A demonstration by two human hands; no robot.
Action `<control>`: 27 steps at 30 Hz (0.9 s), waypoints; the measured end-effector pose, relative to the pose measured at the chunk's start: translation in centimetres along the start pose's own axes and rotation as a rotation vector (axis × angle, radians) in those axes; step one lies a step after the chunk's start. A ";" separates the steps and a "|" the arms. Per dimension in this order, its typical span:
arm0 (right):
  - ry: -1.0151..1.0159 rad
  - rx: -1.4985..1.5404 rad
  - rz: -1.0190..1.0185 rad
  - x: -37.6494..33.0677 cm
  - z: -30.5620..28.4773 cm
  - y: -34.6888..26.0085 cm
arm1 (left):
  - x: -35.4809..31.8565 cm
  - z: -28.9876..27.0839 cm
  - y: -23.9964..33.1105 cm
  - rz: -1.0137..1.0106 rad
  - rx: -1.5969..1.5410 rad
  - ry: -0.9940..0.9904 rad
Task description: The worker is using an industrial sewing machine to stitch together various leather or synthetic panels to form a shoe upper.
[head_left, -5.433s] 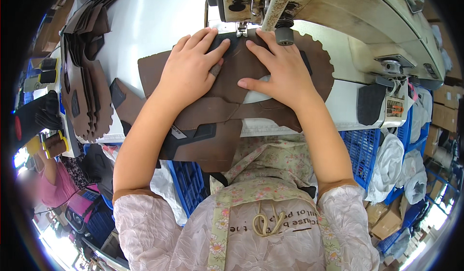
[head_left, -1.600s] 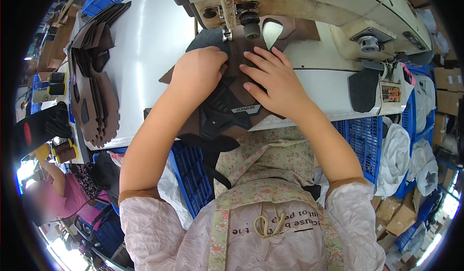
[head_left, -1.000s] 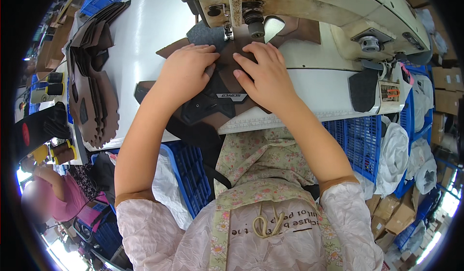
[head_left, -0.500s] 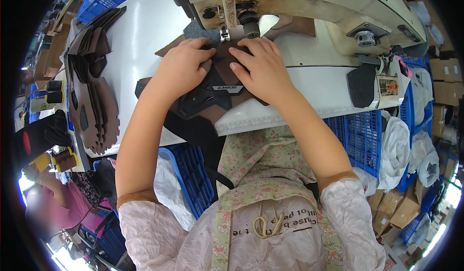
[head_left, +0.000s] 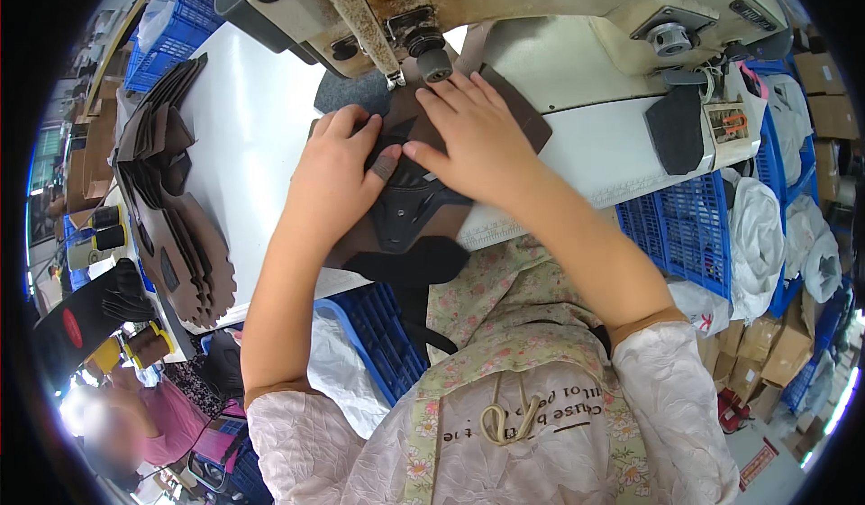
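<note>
Under the sewing machine (head_left: 505,9), the left hand (head_left: 338,176) and right hand (head_left: 473,140) are lying open and flat, pressing the brown leather piece (head_left: 405,208) just below the needle, likely best kept taut with fingertips clear.

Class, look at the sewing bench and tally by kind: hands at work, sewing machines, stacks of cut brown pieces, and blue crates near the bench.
Hands: 2, left hand and right hand
Sewing machine: 1
Stack of brown pieces: 1
Blue crates: 3
Total: 7
</note>
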State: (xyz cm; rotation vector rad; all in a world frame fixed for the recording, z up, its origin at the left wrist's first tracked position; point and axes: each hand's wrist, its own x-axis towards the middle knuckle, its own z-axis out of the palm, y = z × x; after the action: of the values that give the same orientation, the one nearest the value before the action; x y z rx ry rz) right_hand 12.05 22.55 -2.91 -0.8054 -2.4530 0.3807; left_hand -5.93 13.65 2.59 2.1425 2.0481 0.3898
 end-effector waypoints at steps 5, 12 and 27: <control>-0.100 0.013 -0.130 0.8 -0.9 3.2 | -0.1 0.7 1.7 -0.028 0.006 0.044; -0.129 0.040 -0.212 1.7 -1.3 4.7 | -0.4 0.0 1.8 -0.033 -0.034 -0.004; -0.098 -0.163 -0.060 -0.2 -2.0 -0.3 | 0.2 -2.1 -1.3 0.198 -0.065 -0.201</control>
State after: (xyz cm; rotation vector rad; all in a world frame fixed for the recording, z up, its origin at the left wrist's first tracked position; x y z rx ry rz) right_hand 13.17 22.39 -1.17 -0.7936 -2.6200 0.2044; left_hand -7.81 13.76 4.23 2.2509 1.7014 0.2480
